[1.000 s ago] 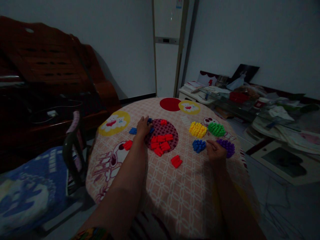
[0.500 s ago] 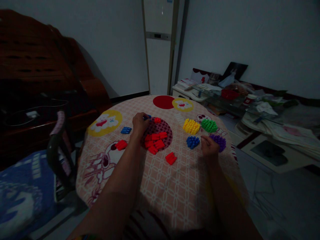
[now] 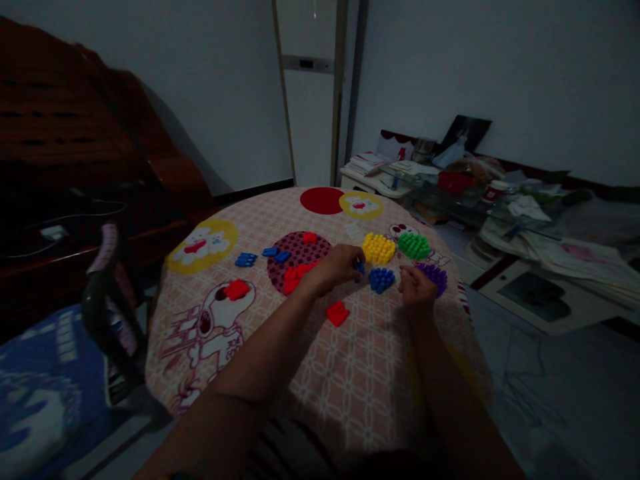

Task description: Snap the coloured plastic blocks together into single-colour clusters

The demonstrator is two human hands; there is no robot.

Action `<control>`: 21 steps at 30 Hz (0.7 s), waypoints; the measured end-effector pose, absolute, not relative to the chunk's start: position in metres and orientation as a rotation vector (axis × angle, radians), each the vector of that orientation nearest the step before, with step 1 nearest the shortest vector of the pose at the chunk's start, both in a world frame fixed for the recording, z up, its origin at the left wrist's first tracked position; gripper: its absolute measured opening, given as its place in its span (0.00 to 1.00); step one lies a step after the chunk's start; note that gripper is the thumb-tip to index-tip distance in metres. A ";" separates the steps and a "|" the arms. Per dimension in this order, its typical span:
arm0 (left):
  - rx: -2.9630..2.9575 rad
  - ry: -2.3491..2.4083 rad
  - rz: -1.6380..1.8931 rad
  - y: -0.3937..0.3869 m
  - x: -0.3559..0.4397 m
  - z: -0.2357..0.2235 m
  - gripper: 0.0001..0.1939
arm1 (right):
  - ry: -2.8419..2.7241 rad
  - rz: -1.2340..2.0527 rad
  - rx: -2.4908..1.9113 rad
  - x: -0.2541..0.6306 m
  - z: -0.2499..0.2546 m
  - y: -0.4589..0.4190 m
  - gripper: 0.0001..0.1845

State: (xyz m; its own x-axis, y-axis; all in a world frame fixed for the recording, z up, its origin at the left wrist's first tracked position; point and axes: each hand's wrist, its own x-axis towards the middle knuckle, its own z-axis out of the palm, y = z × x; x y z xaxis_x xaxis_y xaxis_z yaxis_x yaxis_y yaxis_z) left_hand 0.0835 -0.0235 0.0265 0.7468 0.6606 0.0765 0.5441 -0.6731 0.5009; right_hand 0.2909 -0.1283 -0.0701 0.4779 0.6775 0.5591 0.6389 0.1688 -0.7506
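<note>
My left hand (image 3: 343,264) is closed, its fingertips pinching a small blue plastic toy piece (image 3: 359,269) just left of the blue knobbly cluster (image 3: 382,280). My right hand (image 3: 418,289) has its fingers curled and thumb pressed in, beside the purple cluster (image 3: 436,279); I cannot make out whether anything is between them. Yellow (image 3: 379,248) and green knobbly clusters (image 3: 414,245) sit behind the hands. Red pieces (image 3: 296,276) lie partly hidden behind my left hand and forearm. Other blue pieces (image 3: 276,255) lie farther left on the dark red spotted circle.
The round table wears a patterned cloth (image 3: 350,380). Single red pieces (image 3: 338,313) lie apart, and a blue one (image 3: 246,259) rests at left. A chair (image 3: 107,300) stands left of the table, a wooden bench (image 3: 65,133) behind it. A cluttered glass-topped cabinet (image 3: 460,207) runs along the right.
My left hand has moved right from the spotted circle toward the blue cluster, uncovering two blue pieces there. My right hand stays near the purple cluster. The view has shifted slightly.
</note>
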 end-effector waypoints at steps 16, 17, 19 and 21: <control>2.495 1.100 0.114 -0.042 0.107 -0.005 0.26 | -1.202 0.048 -1.557 0.291 -0.071 -0.128 0.23; 2.499 1.106 0.110 -0.043 0.108 -0.006 0.25 | -1.203 0.054 -1.554 0.291 -0.071 -0.128 0.23; 2.506 1.107 0.122 -0.045 0.109 -0.007 0.23 | -1.205 0.066 -1.547 0.292 -0.071 -0.127 0.22; 2.516 1.101 0.154 -0.046 0.110 -0.008 0.21 | -1.200 0.066 -1.544 0.292 -0.071 -0.127 0.22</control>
State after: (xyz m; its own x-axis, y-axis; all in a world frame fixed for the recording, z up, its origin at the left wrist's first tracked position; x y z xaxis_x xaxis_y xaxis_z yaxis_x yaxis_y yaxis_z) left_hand 0.1100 -0.0461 -0.0084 0.6857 0.7259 -0.0539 0.6831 -0.6162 0.3921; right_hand 0.2918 -0.1269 -0.0709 0.4808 0.6976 0.5312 0.6348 0.1410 -0.7597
